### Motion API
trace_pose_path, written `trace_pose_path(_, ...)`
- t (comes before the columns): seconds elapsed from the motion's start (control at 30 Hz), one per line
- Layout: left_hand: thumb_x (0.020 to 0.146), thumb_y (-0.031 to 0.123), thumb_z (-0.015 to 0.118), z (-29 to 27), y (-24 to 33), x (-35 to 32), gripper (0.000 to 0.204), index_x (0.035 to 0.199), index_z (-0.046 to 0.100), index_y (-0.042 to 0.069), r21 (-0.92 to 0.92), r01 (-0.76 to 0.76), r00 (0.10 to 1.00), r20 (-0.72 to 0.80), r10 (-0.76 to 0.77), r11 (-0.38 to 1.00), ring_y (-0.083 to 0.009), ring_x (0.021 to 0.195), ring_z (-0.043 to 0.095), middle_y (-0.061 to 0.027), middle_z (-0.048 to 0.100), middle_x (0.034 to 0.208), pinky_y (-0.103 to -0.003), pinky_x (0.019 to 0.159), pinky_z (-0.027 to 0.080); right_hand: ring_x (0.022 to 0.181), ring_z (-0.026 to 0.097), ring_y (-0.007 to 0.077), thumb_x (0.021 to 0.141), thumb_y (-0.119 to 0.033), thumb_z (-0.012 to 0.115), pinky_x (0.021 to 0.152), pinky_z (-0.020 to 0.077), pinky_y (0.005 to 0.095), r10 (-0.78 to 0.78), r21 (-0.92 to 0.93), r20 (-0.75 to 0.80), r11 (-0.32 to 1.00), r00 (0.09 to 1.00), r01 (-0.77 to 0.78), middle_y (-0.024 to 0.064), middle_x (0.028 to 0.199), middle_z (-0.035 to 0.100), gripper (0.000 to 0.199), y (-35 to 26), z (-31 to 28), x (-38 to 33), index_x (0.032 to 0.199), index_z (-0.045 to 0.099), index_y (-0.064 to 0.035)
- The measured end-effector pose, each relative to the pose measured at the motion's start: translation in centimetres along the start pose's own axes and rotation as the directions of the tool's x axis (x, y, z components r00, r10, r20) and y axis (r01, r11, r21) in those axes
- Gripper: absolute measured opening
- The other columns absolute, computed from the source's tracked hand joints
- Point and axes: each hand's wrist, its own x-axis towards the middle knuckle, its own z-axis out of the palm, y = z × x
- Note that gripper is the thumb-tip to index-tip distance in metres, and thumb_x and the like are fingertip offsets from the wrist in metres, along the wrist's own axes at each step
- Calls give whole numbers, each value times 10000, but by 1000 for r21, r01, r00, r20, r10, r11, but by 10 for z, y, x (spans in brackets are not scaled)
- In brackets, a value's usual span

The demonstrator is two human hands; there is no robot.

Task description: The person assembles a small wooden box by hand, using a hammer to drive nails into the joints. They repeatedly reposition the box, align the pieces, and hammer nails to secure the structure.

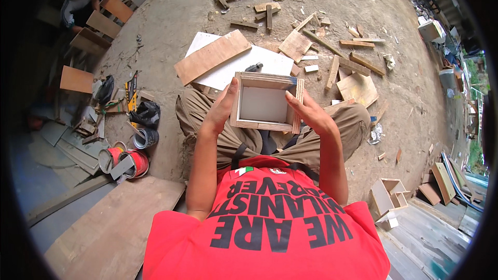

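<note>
Between my two hands, above my crossed legs, is a small open wooden box [264, 125] with plywood sides and a pale inner panel. My left hand [224, 105] grips its left side, thumb near the top corner. On the opposite side my right hand [313, 111] is closed around the edge, its thumb over the rim. Just beyond the box, a small dark tool [253, 68] lies on a white board [272, 61]. A long brown plywood piece [213, 57] rests across that board's left part.
Wood offcuts [357, 44] litter the ground ahead and to the right. Red paint cans [136, 164], a grey can [146, 138] and a black plastic bag [147, 113] stand at my left. A box with compartments [388, 197] sits at lower right. Another person [79, 5] is at far left.
</note>
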Motion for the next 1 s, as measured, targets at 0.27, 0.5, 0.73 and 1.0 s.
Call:
trace_pose_path(0.27,960,703,493,2,5,-4,926,1517,378,-28,59,0,999,-32,2,998,-243,1392,429,-172,476,1490,-339,1171,280,1336,431,218,1005,-501,590,1136,328,339,-36,99,50,995,998,31,150,1445,482,792,5,5,-1,1518,321,40)
trace_pose_path(0.5,941,704,526,3,3,-5,951,1511,376,-42,54,-10,999,-48,12,998,-252,1392,431,-197,484,1475,-344,1167,292,1402,415,284,969,-549,619,1164,314,369,-15,99,50,995,999,10,226,1504,443,910,-1,5,-4,1546,256,54)
trace_pose_path(0.73,928,716,534,4,2,-4,962,1493,394,-50,62,-17,998,-57,20,998,-268,1366,465,-215,511,1439,-352,1158,309,1386,438,287,962,-557,625,1156,328,372,1,83,41,997,999,-5,234,1486,463,918,-2,5,-5,1536,268,65)
trace_pose_path(1.0,882,761,557,1,0,-5,1022,1494,401,-43,135,-28,991,-123,45,990,-283,1352,484,-231,526,1414,-373,1143,337,1391,424,274,942,-473,676,1158,329,365,3,92,43,996,999,-7,222,1502,440,913,-7,6,-6,1554,239,45)
